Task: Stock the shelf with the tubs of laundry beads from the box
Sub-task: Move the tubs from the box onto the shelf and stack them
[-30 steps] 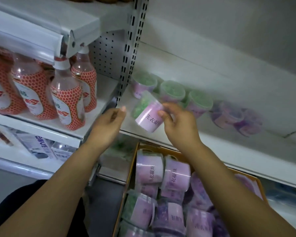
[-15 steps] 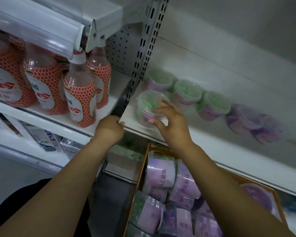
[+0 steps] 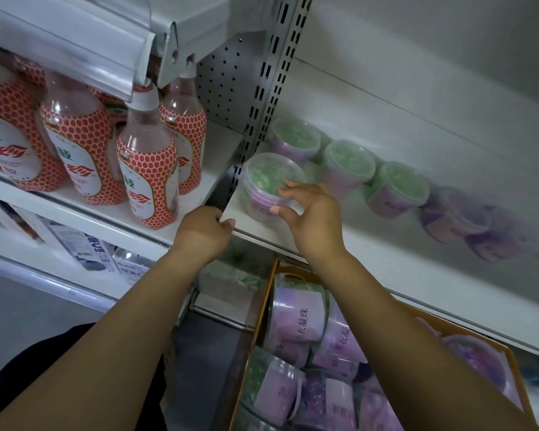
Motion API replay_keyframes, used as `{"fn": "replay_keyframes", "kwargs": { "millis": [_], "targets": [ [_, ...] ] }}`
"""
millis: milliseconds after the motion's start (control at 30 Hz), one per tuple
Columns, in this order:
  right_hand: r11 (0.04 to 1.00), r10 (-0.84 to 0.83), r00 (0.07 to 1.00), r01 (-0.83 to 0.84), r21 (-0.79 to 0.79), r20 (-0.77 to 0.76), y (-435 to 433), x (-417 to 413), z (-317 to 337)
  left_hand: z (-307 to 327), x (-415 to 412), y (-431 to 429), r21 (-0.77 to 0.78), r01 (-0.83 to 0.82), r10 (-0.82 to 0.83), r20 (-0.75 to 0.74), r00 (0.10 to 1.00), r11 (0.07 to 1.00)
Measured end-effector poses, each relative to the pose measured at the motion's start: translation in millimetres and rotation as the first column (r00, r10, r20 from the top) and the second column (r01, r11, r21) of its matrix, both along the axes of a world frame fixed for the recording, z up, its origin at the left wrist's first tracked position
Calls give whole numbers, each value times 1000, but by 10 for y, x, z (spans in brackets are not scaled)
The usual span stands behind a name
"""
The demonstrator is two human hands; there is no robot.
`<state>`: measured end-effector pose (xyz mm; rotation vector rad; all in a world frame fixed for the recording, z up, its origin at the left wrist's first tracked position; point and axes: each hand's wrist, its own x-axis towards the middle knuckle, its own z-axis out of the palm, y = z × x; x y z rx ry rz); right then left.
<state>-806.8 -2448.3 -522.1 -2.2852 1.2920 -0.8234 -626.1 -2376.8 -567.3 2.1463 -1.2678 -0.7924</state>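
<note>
Right hand [image 3: 311,213] fingers curl round tub [image 3: 269,178], seating it at shelf [image 3: 386,262] near-left corner; left hand [image 3: 204,233] grips shelf edge, likely for balance.

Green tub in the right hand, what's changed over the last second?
The right hand set the green tub, tilted in mid-air before, upright on the shelf, front left corner, and still holds it. The left hand came to grip the shelf edge. Back-row tubs and box stayed put.

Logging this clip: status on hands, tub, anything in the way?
Right hand grips green tub, upright at shelf front. Left hand holds shelf edge. Three more tubs behind, nothing blocking.
</note>
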Motion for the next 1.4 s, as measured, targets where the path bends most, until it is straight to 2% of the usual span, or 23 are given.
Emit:
{"fn": "replay_keyframes", "kwargs": {
  "millis": [333, 400, 533, 600, 700, 833, 933, 967, 1067, 1167, 1267, 1400],
  "targets": [
    [1000, 3, 996, -3, 0, -90, -109, 48, 100, 48, 1, -12, 16, 19, -19, -22, 1000, 1000],
    [1000, -2, 999, 3, 22, -44, -41, 16, 139, 114, 20, 13, 30, 49, -48, -15, 999, 998],
    [997, -77, 983, 79, -8, 164, 227, -245, 186, 254, 106, 117, 55, 93, -91, -31, 995, 994],
    [993, -114, 978, 109, 37, 177, 393, -417, 177, 272, 100, 206, 49, 76, -73, -48, 996, 996],
    [987, -153, 980, 145, 68, 124, 656, -719, 120, 281, -26, 369, 110, 111, -102, -91, 991, 988],
    [976, -201, 979, 196, 92, 41, 1004, -1195, 8, 150, -299, 581, 128, 235, -194, -270, 943, 964],
    [962, -229, 972, 235, 137, -57, 1208, -1564, -97, 97, -567, 750, 215, 371, -307, -281, 909, 904],
    [957, -229, 968, 244, 159, -104, 1264, -1668, -132, 85, -650, 806, 213, 405, -337, -293, 895, 889],
    [936, -194, 950, 254, 244, -243, 1388, -1864, -246, 105, -917, 997, 74, 484, -435, -337, 835, 872],
    [932, -142, 940, 232, 278, -309, 1405, -1906, -378, 55, -1092, 1105, -18, 468, -460, -221, 860, 884],
    [935, -114, 940, 211, 286, -323, 1374, -1890, -492, -59, -1129, 1160, -9, 432, -424, -200, 883, 902],
    [946, -137, 967, 193, 262, -217, 1369, -1894, -529, -202, -1068, 1189, 11, 364, -354, -205, 912, 931]
  ]
}}
